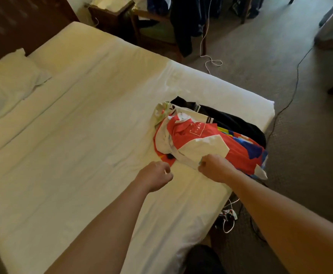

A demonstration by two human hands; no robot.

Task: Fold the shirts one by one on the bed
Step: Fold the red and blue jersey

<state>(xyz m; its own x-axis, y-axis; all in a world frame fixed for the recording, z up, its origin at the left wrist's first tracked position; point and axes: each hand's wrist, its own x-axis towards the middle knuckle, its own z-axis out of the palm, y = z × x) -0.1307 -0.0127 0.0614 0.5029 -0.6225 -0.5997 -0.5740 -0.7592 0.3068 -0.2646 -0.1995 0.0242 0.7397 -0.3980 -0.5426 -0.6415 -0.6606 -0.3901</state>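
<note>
A heap of shirts [207, 133] lies near the bed's [78, 135] right edge, close to its foot corner. On top is a red and white shirt [193, 141], with a black garment [230, 119] behind it toward the far edge and a blue and yellow one [246, 145] beneath. The right hand [214, 168] pinches the near white hem of the red and white shirt. The left hand [154, 176] hovers just beside the heap, fingers curled, holding nothing. A pillow [9, 84] sits at the head corner.

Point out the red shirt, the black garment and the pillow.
red shirt [189, 135]: head view, on its chest below the collar.
black garment [232, 120]: head view, on its middle.
pillow [5, 86]: head view, on its top face.
</note>
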